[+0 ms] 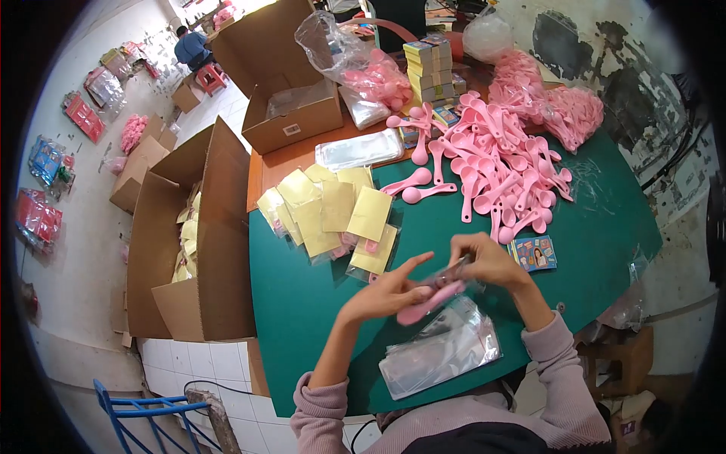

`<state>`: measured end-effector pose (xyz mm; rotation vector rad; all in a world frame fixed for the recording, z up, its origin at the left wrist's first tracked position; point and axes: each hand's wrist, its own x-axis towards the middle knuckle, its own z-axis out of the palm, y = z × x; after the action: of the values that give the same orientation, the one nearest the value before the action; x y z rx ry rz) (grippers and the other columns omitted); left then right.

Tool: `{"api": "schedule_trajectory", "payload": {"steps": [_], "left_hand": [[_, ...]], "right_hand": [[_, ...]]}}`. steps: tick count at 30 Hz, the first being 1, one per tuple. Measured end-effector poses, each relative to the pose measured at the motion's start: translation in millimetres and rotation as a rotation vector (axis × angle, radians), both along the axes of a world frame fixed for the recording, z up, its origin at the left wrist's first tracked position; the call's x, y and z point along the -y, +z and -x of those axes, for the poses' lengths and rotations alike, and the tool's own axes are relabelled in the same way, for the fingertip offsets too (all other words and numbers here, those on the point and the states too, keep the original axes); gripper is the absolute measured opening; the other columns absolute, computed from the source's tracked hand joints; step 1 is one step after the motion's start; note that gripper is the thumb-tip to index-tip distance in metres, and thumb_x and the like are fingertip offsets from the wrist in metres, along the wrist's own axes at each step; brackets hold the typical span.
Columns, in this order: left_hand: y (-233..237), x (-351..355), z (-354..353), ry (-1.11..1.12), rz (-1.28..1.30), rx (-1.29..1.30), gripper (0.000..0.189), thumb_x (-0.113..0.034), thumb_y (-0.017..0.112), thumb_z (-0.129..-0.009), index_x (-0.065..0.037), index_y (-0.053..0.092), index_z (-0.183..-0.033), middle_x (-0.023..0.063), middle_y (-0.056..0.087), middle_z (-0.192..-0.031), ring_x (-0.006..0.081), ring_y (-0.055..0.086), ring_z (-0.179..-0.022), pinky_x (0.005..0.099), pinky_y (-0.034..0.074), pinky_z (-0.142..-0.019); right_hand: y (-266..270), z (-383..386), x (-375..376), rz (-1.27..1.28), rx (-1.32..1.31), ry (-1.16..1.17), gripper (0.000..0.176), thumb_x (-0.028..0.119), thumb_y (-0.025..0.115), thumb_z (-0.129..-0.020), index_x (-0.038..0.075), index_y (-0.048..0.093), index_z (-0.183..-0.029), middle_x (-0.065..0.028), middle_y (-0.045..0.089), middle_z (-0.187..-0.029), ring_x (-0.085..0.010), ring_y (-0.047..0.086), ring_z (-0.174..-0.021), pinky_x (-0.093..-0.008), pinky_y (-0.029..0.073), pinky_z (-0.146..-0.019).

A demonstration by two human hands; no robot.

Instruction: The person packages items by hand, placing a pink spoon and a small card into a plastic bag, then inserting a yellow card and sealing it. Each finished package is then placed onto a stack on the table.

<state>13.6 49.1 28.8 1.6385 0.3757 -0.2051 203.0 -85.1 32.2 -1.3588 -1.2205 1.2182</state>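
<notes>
Between my hands, above the near part of the green table, is a pink spoon [427, 306], tilted and blurred by motion. My left hand [387, 293] grips it near one end with the thumb, while the index finger stretches out. My right hand [484, 261] has its fingers pinched on a clear plastic bag [458, 269], smeared and partly hidden by the fingers. Just below lies a fanned stack of clear bags [439, 356]. A stack of printed blue cards [534, 253] sits to the right of my right hand.
A big heap of pink spoons [499, 159] covers the far right. Packed bags with yellow cards [321, 212] overlap at the left. An open cardboard box [219, 250] stands beside the table's left edge, another box [295, 121] behind. A person [192, 48] sits in the background.
</notes>
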Motion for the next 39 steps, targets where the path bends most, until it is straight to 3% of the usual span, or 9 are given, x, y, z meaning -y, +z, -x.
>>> {"api": "schedule_trajectory", "payload": {"steps": [3, 7, 17, 19, 22, 24, 26, 29, 39], "left_hand": [[-2, -12, 3, 0.072, 0.304, 0.214, 0.052, -0.015, 0.06, -0.084, -0.007, 0.035, -0.129, 0.0066, 0.055, -0.1, 0.0124, 0.053, -0.091, 0.0246, 0.046, -0.076], [-4, -16, 4, 0.281, 0.165, 0.178, 0.048, -0.01, 0.065, -0.079, -0.007, 0.041, -0.121, 0.0075, 0.053, -0.102, 0.0144, 0.055, -0.092, 0.0257, 0.048, -0.074], [-17, -11, -5, 0.353, 0.359, 0.152, 0.038, -0.005, 0.06, -0.082, -0.002, 0.044, -0.117, 0.0094, 0.054, -0.104, 0.0168, 0.059, -0.09, 0.0273, 0.051, -0.077], [-24, -3, -6, 0.54, -0.111, 0.317, 0.032, -0.008, 0.058, -0.084, 0.0, 0.047, -0.113, 0.0091, 0.057, -0.101, 0.0173, 0.06, -0.089, 0.0258, 0.051, -0.073], [-26, 16, -11, 0.616, -0.119, 0.217, 0.027, -0.016, 0.051, -0.09, 0.0, 0.049, -0.112, 0.0123, 0.058, -0.101, 0.0169, 0.06, -0.088, 0.0277, 0.052, -0.072], [-34, 26, -9, 0.467, 0.127, 0.152, 0.035, -0.027, 0.041, -0.094, 0.001, 0.05, -0.111, 0.0144, 0.058, -0.104, 0.0196, 0.06, -0.092, 0.0294, 0.051, -0.077], [-35, 38, -7, 0.411, 0.691, 0.077, 0.046, -0.036, 0.033, -0.095, 0.004, 0.049, -0.112, 0.0156, 0.057, -0.108, 0.0225, 0.058, -0.098, 0.0316, 0.05, -0.082], [-33, 41, 1, 0.405, 0.627, 0.05, 0.05, -0.037, 0.031, -0.096, 0.006, 0.048, -0.113, 0.0178, 0.056, -0.11, 0.024, 0.056, -0.103, 0.0328, 0.049, -0.084], [-38, 44, -3, 0.474, 0.501, 0.063, 0.046, -0.032, 0.034, -0.096, 0.009, 0.048, -0.11, 0.0169, 0.057, -0.107, 0.0224, 0.058, -0.1, 0.0312, 0.051, -0.08]], "right_hand": [[-2, -11, 0, 0.011, 0.069, -0.265, 0.015, 0.004, 0.069, -0.07, 0.002, 0.057, -0.079, 0.0, 0.057, -0.074, -0.0053, 0.051, -0.063, -0.019, 0.04, -0.055], [7, -10, 4, 0.065, -0.072, -0.237, 0.015, 0.008, 0.071, -0.071, 0.004, 0.058, -0.079, 0.0017, 0.054, -0.066, -0.0028, 0.044, -0.058, -0.0188, 0.032, -0.05], [-9, -10, 7, -0.027, -0.094, -0.413, 0.021, 0.012, 0.073, -0.071, 0.005, 0.054, -0.074, 0.0008, 0.055, -0.064, -0.0037, 0.05, -0.06, -0.0189, 0.04, -0.052], [-10, -8, 5, -0.083, -0.078, -0.426, 0.022, 0.011, 0.074, -0.071, 0.005, 0.053, -0.073, 0.0009, 0.055, -0.064, -0.0038, 0.05, -0.059, -0.0187, 0.04, -0.052], [3, 1, 1, -0.13, 0.234, -0.599, 0.02, 0.011, 0.072, -0.071, 0.002, 0.058, -0.083, -0.0025, 0.059, -0.071, -0.0088, 0.055, -0.066, -0.0232, 0.045, -0.064], [9, 5, -1, -0.299, 0.459, -0.291, 0.029, 0.013, 0.071, -0.07, 0.003, 0.06, -0.094, -0.0074, 0.061, -0.087, -0.0157, 0.058, -0.076, -0.0269, 0.047, -0.071], [9, 8, 3, -0.342, 0.485, -0.144, 0.036, 0.014, 0.069, -0.069, 0.005, 0.059, -0.103, -0.0105, 0.058, -0.104, -0.0228, 0.056, -0.088, -0.0317, 0.046, -0.078], [5, 17, 9, -0.296, 0.626, -0.1, 0.034, 0.012, 0.068, -0.07, 0.005, 0.058, -0.102, -0.011, 0.055, -0.108, -0.0256, 0.053, -0.096, -0.0331, 0.043, -0.084], [-14, 34, -1, -0.27, 0.687, -0.059, 0.016, 0.009, 0.062, -0.072, 0.002, 0.052, -0.082, -0.0121, 0.05, -0.087, -0.0299, 0.049, -0.087, -0.0371, 0.041, -0.077]]}}
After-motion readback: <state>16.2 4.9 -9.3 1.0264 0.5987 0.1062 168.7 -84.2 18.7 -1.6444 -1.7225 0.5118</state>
